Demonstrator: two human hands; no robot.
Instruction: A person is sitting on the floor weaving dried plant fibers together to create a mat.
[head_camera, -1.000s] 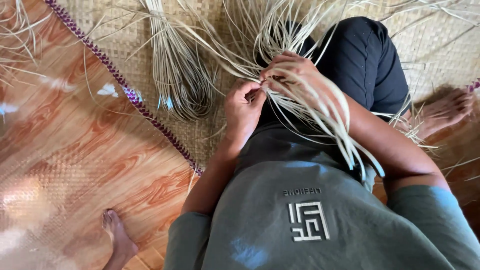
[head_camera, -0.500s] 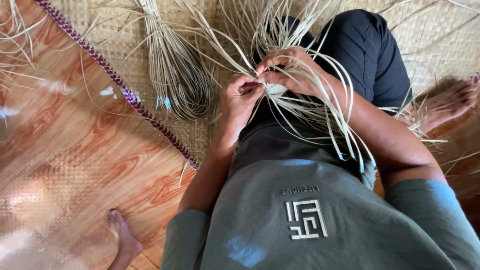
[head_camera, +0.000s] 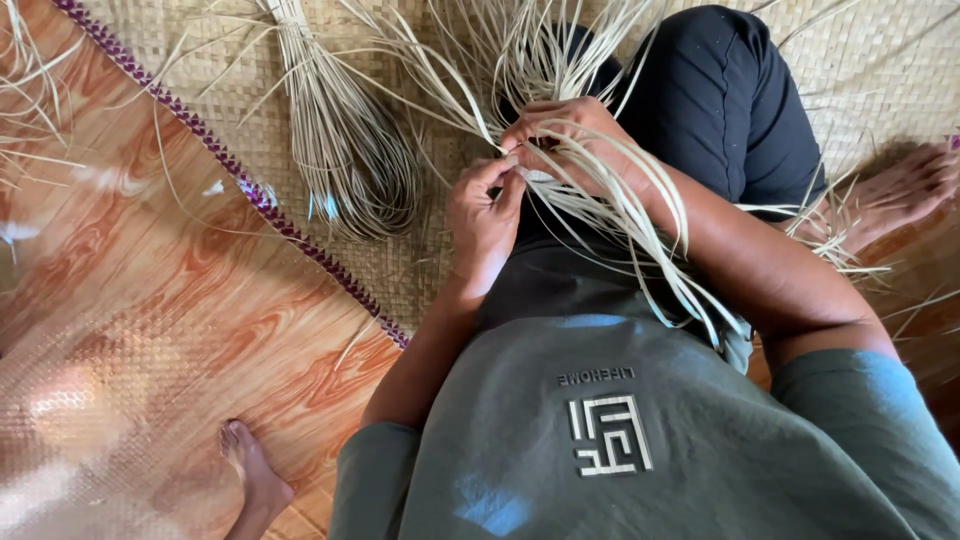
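Woven mat (head_camera: 200, 70), purple edge (head_camera: 230, 170); both hands (head_camera: 485, 215) on straw strips (head_camera: 620, 200).

A home floor serves as a weaving spot: a woven straw mat (head_camera: 880, 60) with purple edging (head_camera: 240, 180) lies over wood-pattern vinyl flooring (head_camera: 150, 330), a tied bundle of pale reed strips (head_camera: 345, 160) resting at far left.

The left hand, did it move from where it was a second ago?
No, hardly. The left hand still pinches the pale straw strips beside the right hand, above the same black-trousered knee.
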